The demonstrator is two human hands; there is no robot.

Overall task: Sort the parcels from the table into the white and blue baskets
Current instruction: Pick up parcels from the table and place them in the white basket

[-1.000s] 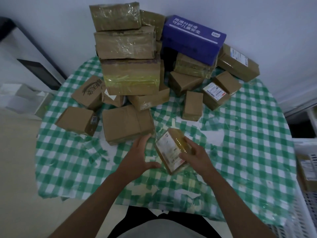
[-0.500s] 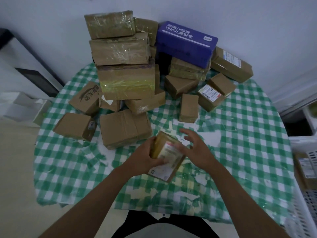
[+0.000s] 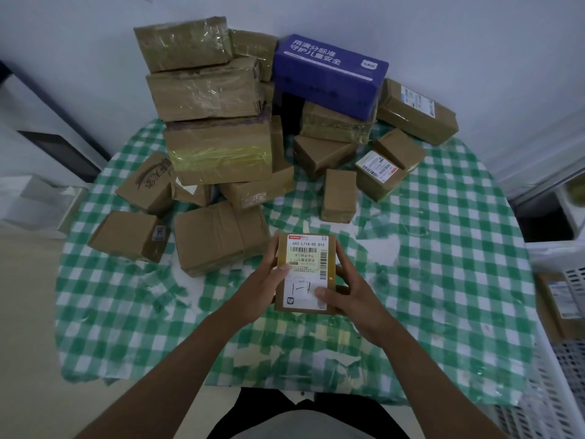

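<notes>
Small parcel [image 3: 305, 274], label up — gripped by left hand [image 3: 264, 288] and right hand [image 3: 351, 296] above tabletop's [image 3: 443, 248] near edge. Some twenty parcels unsorted towards far edge; white basket [image 3: 557, 359] holds one — sorting barely begun.

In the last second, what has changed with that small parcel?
The labelled parcel was turned until its shipping label faces up. The left hand, open beside it before, now grips its left edge; the right hand shifted lower. The parcel pile stayed put.
</notes>
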